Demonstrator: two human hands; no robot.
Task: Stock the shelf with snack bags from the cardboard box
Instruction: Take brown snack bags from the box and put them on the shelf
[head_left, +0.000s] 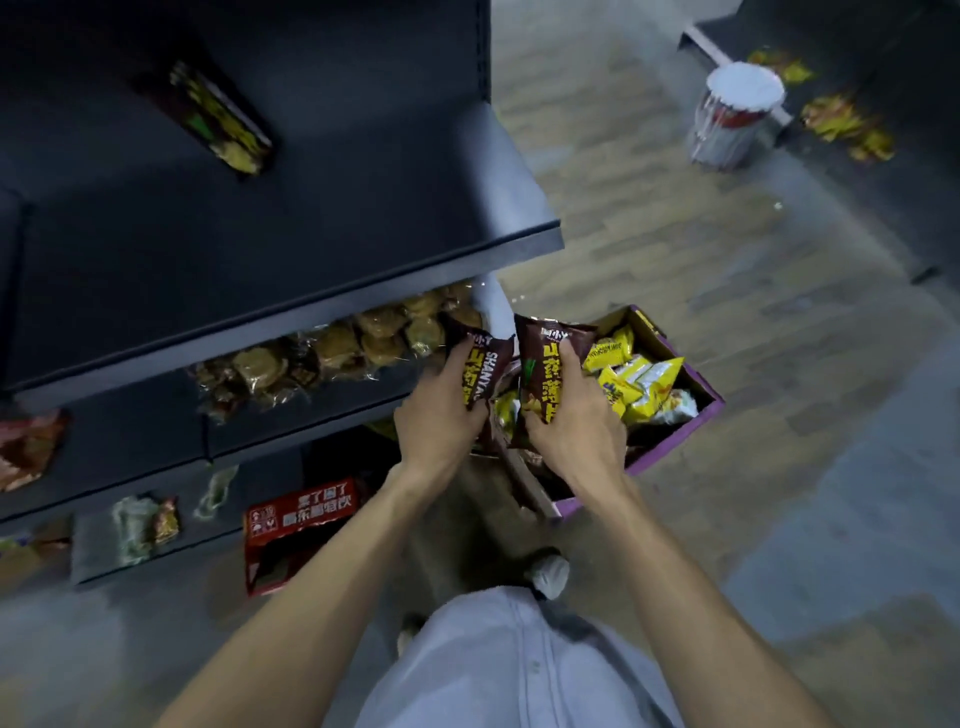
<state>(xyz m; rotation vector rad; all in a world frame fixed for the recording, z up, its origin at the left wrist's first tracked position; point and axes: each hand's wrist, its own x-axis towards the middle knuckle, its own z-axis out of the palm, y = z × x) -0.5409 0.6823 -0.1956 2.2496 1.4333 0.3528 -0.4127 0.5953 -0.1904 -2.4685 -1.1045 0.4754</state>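
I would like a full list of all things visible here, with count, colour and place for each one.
shelf unit: one, dark grey, left
flat bag: one, dark and yellow, upper shelf
clear packs: several, brown contents, middle shelf
cardboard box: one, purple, floor beside the shelf
yellow bags: several, yellow, inside the box
brown snack bags: two, dark brown, above the box
red carton: one, red, floor by the lowest shelf
white container: one, white, floor at far right
left hand, right hand: two, each grips one brown bag
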